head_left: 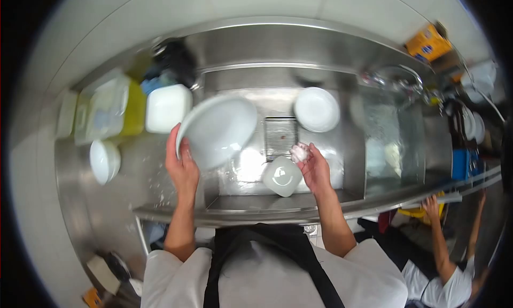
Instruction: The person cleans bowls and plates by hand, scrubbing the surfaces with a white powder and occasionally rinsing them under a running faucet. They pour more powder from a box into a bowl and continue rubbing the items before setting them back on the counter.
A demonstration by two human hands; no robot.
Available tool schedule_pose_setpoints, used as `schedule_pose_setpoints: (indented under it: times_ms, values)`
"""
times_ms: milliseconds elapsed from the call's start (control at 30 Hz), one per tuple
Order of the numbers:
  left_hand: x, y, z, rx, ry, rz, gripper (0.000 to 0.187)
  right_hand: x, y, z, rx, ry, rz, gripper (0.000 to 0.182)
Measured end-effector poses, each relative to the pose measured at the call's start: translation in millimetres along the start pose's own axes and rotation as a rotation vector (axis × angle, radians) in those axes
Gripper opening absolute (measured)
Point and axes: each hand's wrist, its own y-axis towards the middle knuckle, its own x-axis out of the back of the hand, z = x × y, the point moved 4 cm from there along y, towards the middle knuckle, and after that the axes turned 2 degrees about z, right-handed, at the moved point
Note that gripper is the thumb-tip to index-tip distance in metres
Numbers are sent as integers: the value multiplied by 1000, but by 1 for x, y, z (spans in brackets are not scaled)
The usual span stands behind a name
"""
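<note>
My left hand (pixel 183 161) is closed on the left rim of a large white plate (pixel 219 129), tilted over the left side of the sink basin (pixel 235 188). In my right hand (pixel 316 169), the fingertips hold a crumpled white and pinkish wad (pixel 301 152); its material I cannot make out. Just left of that hand lies a small squarish white dish (pixel 282 176) on the basin floor. A round white dish (pixel 317 109) rests farther back. Between them is a ribbed metal drain grate (pixel 281 134).
Left counter: a white square dish (pixel 168 108), a tub of yellow-green liquid (pixel 133 105) and white bowls (pixel 105 161). Right: a second basin of water (pixel 394 142) below a faucet (pixel 411 83). An orange box (pixel 428 43) stands behind. Another person's hand (pixel 430 205) is at lower right.
</note>
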Motion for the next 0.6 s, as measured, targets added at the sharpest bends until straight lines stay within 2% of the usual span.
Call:
schedule_pose_setpoints:
  times_ms: [33,67,100,133,167,233,300,367,400,467,500,567,600]
  values:
    - [12,-7,20,321,-205,-97,35,-27,-12,-16,22,-60,82,42]
    - [28,-16,32,318,-189,-146,35,-55,-22,-30,49,-117,165,47]
    - [38,-30,55,486,-468,-167,37,-82,-31,-47,-4,-207,226,59]
    - [46,-40,74,635,-760,-177,41,-114,-39,-64,-31,-255,330,61]
    - [61,-48,88,623,-757,-208,41,-141,-47,-84,-56,-302,427,63]
    - [83,-71,114,736,-874,-248,46,-187,-47,-120,6,-769,509,68]
    - [107,-80,133,762,-865,-271,45,-212,-15,-182,345,-1126,655,67]
    - [131,-84,156,786,-857,-287,46,-232,7,-251,500,-1612,619,68]
    - [140,-83,169,802,-929,-271,46,-236,7,-279,511,-1623,632,68]
    - [160,-77,201,815,-1014,-258,47,-241,-13,-336,721,-1984,944,67]
    - [170,-73,220,849,-970,-260,45,-242,-25,-342,723,-2000,945,67]
    - [188,-59,241,882,-947,-264,44,-241,-43,-343,441,-2094,1234,65]
    - [193,-51,245,843,-891,-259,43,-237,-24,-345,588,-2189,1193,66]
